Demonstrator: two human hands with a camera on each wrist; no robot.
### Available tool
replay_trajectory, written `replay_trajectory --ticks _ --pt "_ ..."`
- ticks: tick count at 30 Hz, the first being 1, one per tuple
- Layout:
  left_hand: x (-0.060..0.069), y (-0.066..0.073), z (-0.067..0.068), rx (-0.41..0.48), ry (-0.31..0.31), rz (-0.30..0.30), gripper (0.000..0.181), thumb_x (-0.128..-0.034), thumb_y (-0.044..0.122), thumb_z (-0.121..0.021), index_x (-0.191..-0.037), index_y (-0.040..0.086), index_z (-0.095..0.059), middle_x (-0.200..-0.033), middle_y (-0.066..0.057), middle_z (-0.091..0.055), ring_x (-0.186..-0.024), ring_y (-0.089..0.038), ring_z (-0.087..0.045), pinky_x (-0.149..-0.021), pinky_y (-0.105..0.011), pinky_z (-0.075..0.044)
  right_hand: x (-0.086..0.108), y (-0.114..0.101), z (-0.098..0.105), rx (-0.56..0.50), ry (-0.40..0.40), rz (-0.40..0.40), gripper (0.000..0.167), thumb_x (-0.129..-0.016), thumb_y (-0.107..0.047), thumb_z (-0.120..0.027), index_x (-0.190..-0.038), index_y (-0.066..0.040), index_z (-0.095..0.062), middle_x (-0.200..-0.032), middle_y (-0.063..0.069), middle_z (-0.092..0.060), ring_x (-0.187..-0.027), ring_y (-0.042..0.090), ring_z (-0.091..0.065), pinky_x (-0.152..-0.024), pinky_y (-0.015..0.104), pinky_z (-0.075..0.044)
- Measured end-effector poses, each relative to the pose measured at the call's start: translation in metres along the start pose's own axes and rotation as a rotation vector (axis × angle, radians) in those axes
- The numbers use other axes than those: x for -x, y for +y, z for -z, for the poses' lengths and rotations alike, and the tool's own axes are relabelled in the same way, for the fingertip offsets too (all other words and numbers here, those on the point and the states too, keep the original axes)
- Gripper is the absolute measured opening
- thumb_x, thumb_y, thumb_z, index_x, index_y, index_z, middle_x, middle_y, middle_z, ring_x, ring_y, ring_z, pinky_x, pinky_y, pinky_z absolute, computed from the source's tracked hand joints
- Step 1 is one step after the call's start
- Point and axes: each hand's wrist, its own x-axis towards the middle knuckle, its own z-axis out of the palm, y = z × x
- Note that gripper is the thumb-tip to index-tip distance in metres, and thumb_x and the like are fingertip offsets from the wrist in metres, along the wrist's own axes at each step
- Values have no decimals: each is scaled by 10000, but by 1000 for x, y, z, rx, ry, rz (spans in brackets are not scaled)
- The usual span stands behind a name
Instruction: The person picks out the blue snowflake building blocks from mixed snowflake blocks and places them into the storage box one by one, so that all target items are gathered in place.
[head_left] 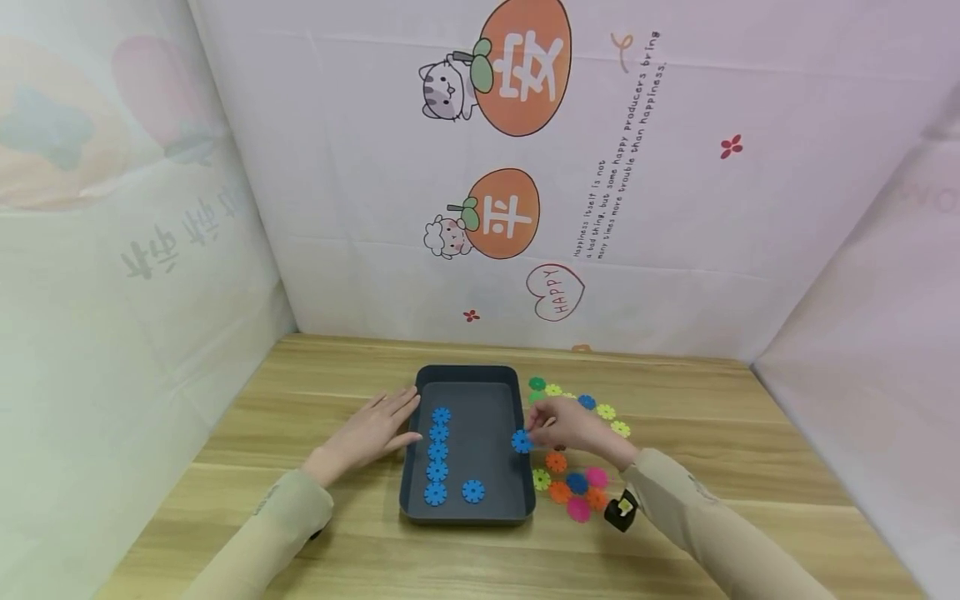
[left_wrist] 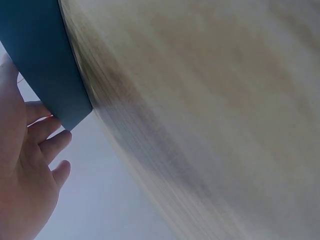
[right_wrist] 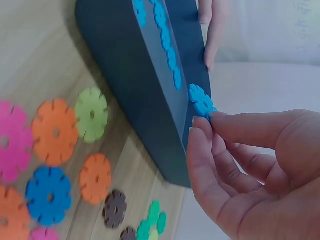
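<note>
A dark grey tray [head_left: 480, 521] lies on the table. Inside it, several light blue notched plastic discs [head_left: 437, 451] form a column on the left side, and a single blue disc [head_left: 473, 491] lies near the bottom. My right hand [head_left: 564, 423] pinches another blue notched disc [right_wrist: 202, 101] between thumb and forefinger, over the tray's right rim. With fingers fairly straight, my left hand [head_left: 375, 429] rests on the tray's left edge; in the left wrist view its fingertips [left_wrist: 54, 145] touch the tray wall.
Loose notched discs in several colours lie right of the tray, among them an orange disc [right_wrist: 55, 131], a darker blue disc [right_wrist: 49, 196] and a brown disc [right_wrist: 115, 208]. Printed white cloth [head_left: 360, 208] stands behind the wooden table [head_left: 720, 433] and along both sides.
</note>
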Motion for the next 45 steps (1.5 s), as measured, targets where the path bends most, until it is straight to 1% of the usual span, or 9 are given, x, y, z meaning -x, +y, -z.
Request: replay_trajectory --ticks 3,7,10,16,20,26,32,36,45 --pt "1 -1 1 -4 -2 1 712 -1011 500 -485 -1526 22 -365 -1612 -165 -322 -1490 -318 -344 -1228 -553 -262 -8 -6 -8 -9 -8 2 23 -895 -30 -663 -914 -25 -652 -852 84 -660 -660 206 -637 -633 412 -595" --pt "1 -1 0 -2 6 -5 705 -1009 486 -499 -1518 13 -377 -1604 -173 -335 -1482 -325 -358 -1221 -558 -270 -17 -14 -20 -26 -18 25 28 -891 1 -676 -907 -1 -652 -839 113 -675 -727 234 -704 -698 384 -631" --pt "1 -1 0 -4 4 -7 707 -1008 484 -504 -1519 13 -375 -1604 -175 -335 -1481 -328 -360 -1220 -561 -272 -22 -18 -30 -23 -28 38 33 -884 26 -681 -901 16 -653 -829 128 -686 -710 240 -710 -679 355 -631" --pt "0 -1 -1 -2 -2 -3 706 -1012 487 -494 -1522 15 -371 -1607 -172 -331 -1483 -333 -354 -1221 -561 -269 -30 -21 -47 7 -51 16 38 -884 18 -685 -870 -2 -654 -810 92 -683 -685 202 -703 -664 347 -626" --pt "0 0 1 2 -1 -6 703 -1011 483 -498 -1517 10 -377 -1603 -174 -336 -1481 -333 -357 -1218 -564 -274 -33 -19 -54 -11 -61 27 49 -879 45 -678 -861 7 -653 -798 107 -685 -680 219 -705 -649 334 -625" --pt "-1 0 1 5 0 -7 708 -1009 487 -499 -1521 15 -371 -1607 -171 -330 -1485 -326 -353 -1219 -562 -273 -33 -19 -59 1 -62 45 54 -859 69 -690 -855 27 -655 -784 140 -692 -662 238 -703 -610 294 -616" --pt "-1 -1 0 -6 0 -5 715 -1010 507 -482 -1527 28 -366 -1610 -161 -329 -1488 -309 -352 -1220 -556 -277 -34 -21 -60 50 -84 29 48 -854 62 -696 -867 23 -671 -777 100 -701 -643 155 -693 -598 252 -607" --pt "-1 -1 -1 -1 -7 1 717 -1010 512 -477 -1531 33 -361 -1616 -150 -320 -1491 -306 -347 -1226 -552 -267 -34 -21 -62 56 -95 29 43 -852 56 -701 -863 29 -670 -766 92 -701 -644 145 -693 -596 248 -606" --pt "0 -3 -1 -7 -1 1 718 -1010 510 -477 -1527 25 -365 -1611 -163 -325 -1489 -319 -348 -1227 -553 -262 -38 -20 -68 47 -96 35 54 -853 72 -691 -846 27 -662 -752 74 -692 -652 186 -700 -602 286 -614"
